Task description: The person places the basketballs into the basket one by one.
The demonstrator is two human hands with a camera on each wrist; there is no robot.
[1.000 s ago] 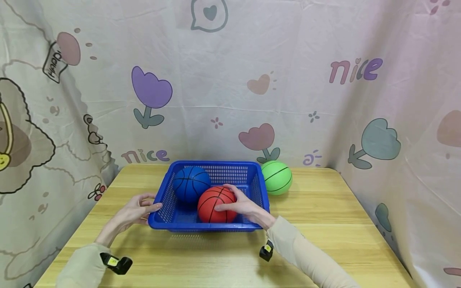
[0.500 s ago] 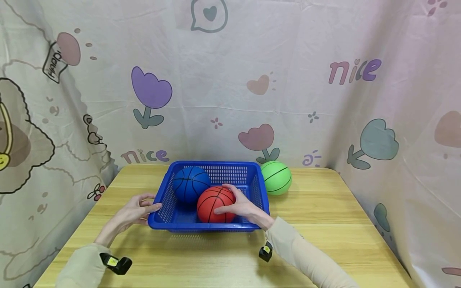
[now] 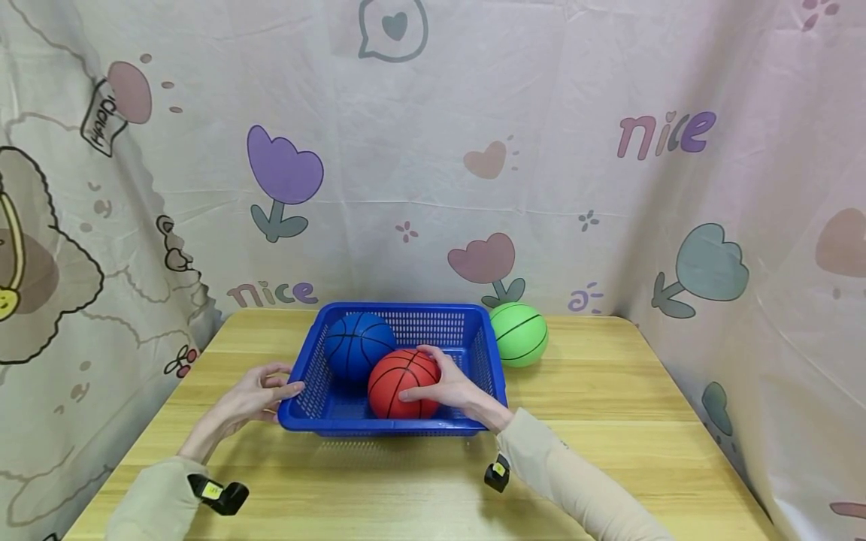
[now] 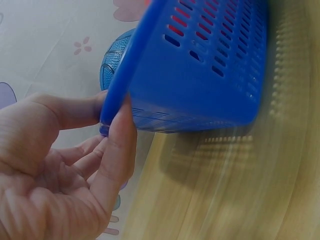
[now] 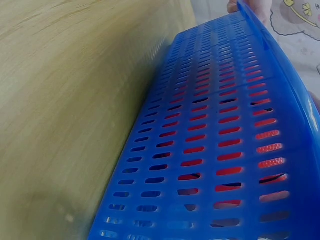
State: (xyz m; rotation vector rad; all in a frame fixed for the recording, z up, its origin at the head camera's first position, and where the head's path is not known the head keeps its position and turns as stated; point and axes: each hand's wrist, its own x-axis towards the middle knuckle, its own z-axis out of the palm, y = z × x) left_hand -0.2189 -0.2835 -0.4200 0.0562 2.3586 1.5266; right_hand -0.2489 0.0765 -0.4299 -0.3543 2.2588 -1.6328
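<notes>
A blue plastic basket (image 3: 386, 426) with slotted walls stands on the table. Its left rim is pinched between thumb and fingers of my left hand (image 3: 253, 394); the left wrist view shows this hand (image 4: 65, 165) from close by at the rim. Inside the basket, my right hand (image 3: 455, 385) grips a red toy basketball (image 3: 392, 379) from its right side, thumb in front and fingers over the top. A blue toy basketball (image 3: 355, 346) lies behind and left of the red one. Through the slots of the basket's wall (image 5: 210, 155), red shows in the right wrist view.
A green toy basketball (image 3: 524, 336) sits on the wooden table (image 3: 595, 421) against or close beside the basket's right wall. A printed curtain (image 3: 406, 113) hangs behind the table and along both sides.
The red basketball and my right hand on it have shifted slightly to the left inside the basket. My left hand, the basket and the other balls look unmoved.
</notes>
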